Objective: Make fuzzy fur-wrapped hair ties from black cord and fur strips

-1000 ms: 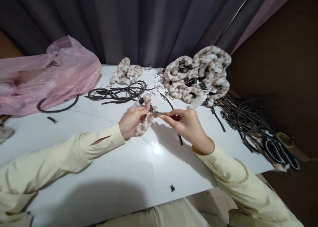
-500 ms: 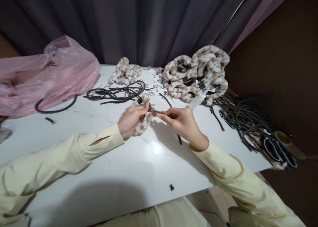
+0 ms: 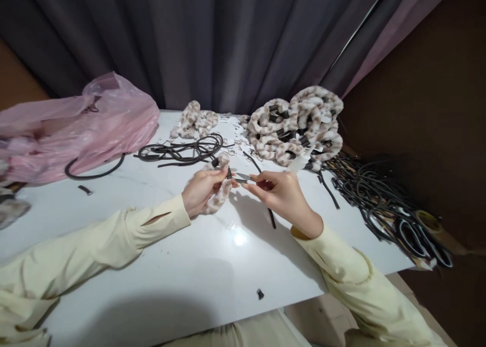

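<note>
A white and brown fluffy ring (image 3: pixel 219 198) with dark ends is pinched in my left hand (image 3: pixel 203 189), above the middle of the white table. Just to its right, my right hand (image 3: pixel 279 191) grips small metal snips (image 3: pixel 243 177). The two blades stand apart, with their tips close to the dark end of the ring beside my left fingertips. The snips' handles are mostly hidden inside my right hand.
Behind my hands lie coiled black cords (image 3: pixel 182 152) and small metal rings. A pile of fluffy rings (image 3: pixel 296 124) stands back right, tangled black cords (image 3: pixel 372 185) at the right edge, a pink bag (image 3: pixel 117 119) at left. A small dark piece (image 3: pixel 260 294) lies near the front edge.
The snips' blades have spread apart; they were together before. The whole view has shifted slightly, with the table lower in the picture. Both hands keep their holds.
</note>
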Tool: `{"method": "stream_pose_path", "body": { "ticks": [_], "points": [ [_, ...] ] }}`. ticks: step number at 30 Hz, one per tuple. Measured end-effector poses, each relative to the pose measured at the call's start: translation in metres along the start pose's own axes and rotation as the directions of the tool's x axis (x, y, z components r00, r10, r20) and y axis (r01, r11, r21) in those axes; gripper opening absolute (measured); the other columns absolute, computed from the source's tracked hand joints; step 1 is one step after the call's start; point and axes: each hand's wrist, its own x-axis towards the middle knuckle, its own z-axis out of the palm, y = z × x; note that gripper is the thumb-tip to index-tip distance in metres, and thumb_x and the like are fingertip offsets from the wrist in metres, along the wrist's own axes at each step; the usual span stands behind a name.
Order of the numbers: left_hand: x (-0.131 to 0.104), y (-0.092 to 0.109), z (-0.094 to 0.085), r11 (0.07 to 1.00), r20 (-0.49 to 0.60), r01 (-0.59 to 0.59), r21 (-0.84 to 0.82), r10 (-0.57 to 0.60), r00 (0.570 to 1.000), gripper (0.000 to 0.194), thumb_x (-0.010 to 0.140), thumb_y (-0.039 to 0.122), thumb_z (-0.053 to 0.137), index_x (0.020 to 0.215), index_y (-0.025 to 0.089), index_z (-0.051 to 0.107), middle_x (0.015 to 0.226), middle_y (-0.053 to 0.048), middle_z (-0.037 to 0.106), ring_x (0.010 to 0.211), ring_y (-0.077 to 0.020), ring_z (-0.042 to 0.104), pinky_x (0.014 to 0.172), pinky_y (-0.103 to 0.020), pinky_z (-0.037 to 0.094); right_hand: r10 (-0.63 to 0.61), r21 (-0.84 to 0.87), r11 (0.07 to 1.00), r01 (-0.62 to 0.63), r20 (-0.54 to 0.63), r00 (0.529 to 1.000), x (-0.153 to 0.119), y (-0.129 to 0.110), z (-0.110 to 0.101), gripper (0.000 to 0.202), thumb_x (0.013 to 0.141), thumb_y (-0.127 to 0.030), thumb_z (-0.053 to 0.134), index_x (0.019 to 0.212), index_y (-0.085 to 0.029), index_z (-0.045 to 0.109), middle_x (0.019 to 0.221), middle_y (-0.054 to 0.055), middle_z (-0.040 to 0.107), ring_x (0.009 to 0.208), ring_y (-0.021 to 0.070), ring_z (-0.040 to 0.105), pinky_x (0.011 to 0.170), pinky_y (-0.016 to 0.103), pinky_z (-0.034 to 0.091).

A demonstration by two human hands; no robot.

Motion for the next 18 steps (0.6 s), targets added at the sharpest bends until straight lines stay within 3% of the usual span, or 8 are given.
{"method": "stream_pose_path", "body": {
  "ticks": [8, 12, 18],
  "points": [
    [0.0, -0.001, 0.0, 1.0, -0.004, -0.02, 0.004, 0.02, 1.0, 0.025, 0.071, 0.035, 0.068, 0.072, 0.01, 0.068, 0.064, -0.006, 0.066, 0.057, -0.0099, 0.057, 0.055, -0.019, 0.043, -0.057, -0.023, 0.998, 0.057, -0.001, 0.998, 0.0, 0.001, 0.009, 0.036, 0.081, -0.044, 0.056, 0.063, -0.014, 0.059, 0.049, 0.0, 0.054, 0.043, 0.0079, 0.044, 0.047, 0.021, 0.033],
    [0.0, -0.003, 0.0, 1.0, -0.023, -0.012, -0.008, 0.012, 1.0, 0.026, 0.067, 0.035, 0.072, 0.072, 0.01, 0.069, 0.063, -0.004, 0.065, 0.053, -0.0082, 0.054, 0.053, -0.018, 0.042, -0.076, -0.056, 0.996, 0.075, -0.025, 0.997, -0.001, 0.0, 0.013, 0.03, 0.082, -0.038, 0.057, 0.062, -0.015, 0.056, 0.049, -0.001, 0.051, 0.043, 0.0075, 0.042, 0.048, 0.021, 0.031],
    [-0.002, -0.004, 0.006, 0.996, -0.106, -0.092, 0.003, 0.092, 0.99, 0.026, 0.064, 0.035, 0.073, 0.07, 0.011, 0.067, 0.063, -0.003, 0.065, 0.054, -0.0088, 0.054, 0.052, -0.018, 0.041, -0.018, -0.138, 0.99, 0.014, -0.028, 0.999, 0.0, -0.006, 0.029, 0.016, 0.079, -0.023, 0.059, 0.066, -0.015, 0.053, 0.056, 0.001, 0.056, 0.049, 0.0097, 0.045, 0.05, 0.022, 0.03]
  ]
}}
